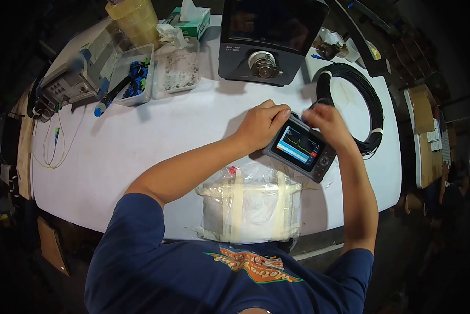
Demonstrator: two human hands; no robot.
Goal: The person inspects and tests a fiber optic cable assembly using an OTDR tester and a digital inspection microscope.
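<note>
Two clear plastic tubs sit side by side toward the back left of the white table [109, 172]. I see blue and green connectors [136, 77] heaped in the left tub [119, 67], with a dark, blue-tipped tool [112, 97] leaning over its edge. The right tub [180, 86] holds small, whitish bits spread in a layer. Behind them, white tissue pokes out of a green tissue box [197, 27]. Close to my body, a clear plastic package [253, 206], banded with pale tape, has white material inside.

The handheld tester [301, 146] is on the right half of the table, beyond the package and left of a black cable coil [375, 99]. It is turned at an angle, and its lit screen shows a yellow trace.

My left arm reaches diagonally inward, elbow bent outward. The left hand [262, 125] rests at the tester's upper left corner, back of the hand upward, fingers curled and thumb reaching toward the top edge. I can't tell whether the hidden fingertips pinch anything.

My right arm rises along the tester's right side, wrist bent inward. The right hand [325, 121] is at the tester's top edge, its fingers drawn in; motion blur keeps me from telling how tightly they close or what they hold.
</note>
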